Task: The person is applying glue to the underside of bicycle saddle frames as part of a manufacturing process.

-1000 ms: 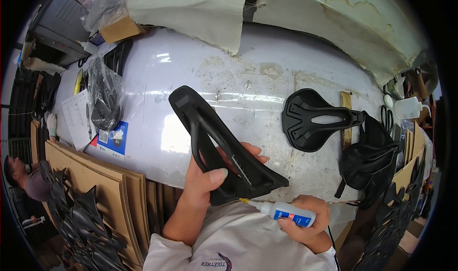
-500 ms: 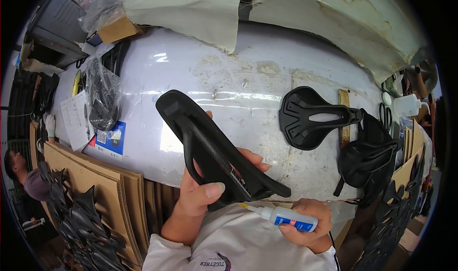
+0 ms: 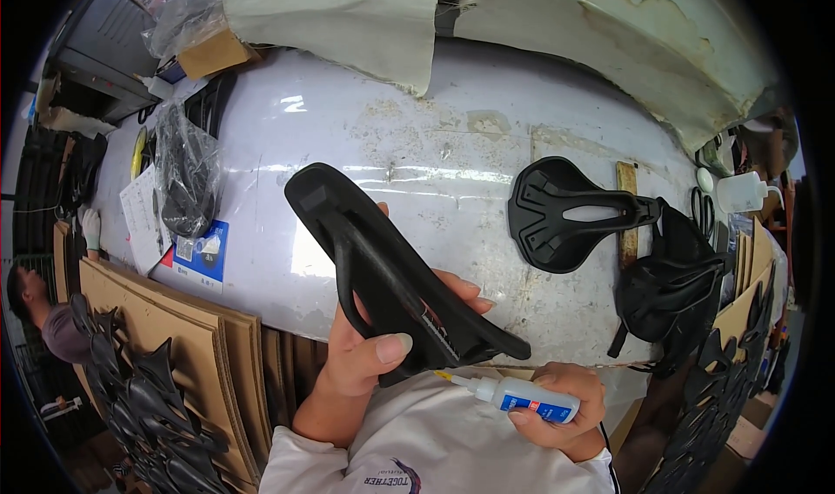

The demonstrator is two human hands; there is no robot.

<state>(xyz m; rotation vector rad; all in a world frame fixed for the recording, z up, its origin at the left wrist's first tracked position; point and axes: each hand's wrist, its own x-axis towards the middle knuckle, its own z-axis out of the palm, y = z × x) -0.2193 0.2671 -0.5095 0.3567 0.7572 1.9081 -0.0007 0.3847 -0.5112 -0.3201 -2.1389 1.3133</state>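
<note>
My left hand (image 3: pixel 370 352) is closed around a black bicycle saddle (image 3: pixel 374 250), thumb on its near side and fingertips showing past its far edge. The saddle is tilted, one end up to the left and the other down to the right. In my right hand (image 3: pixel 570 403) is a small glue bottle (image 3: pixel 526 398), white with a blue label. Its yellow-tipped nozzle points left, close to the saddle's lower edge; whether it touches cannot be made out. Another black saddle piece (image 3: pixel 561 216) lies on the table to the right, its elongated opening showing.
More black saddle parts (image 3: pixel 670 290) are heaped at the right, by a wooden strip (image 3: pixel 627 211) and a white squeeze bottle (image 3: pixel 744 193). At left lie a plastic-wrapped saddle (image 3: pixel 187 176) and a blue card (image 3: pixel 202 255). Cardboard sheets (image 3: pixel 165 329) stand lower left, near another person (image 3: pixel 56 320).
My hands, the saddle and the glue bottle stay practically still. At far left, the other person has shifted slightly.
</note>
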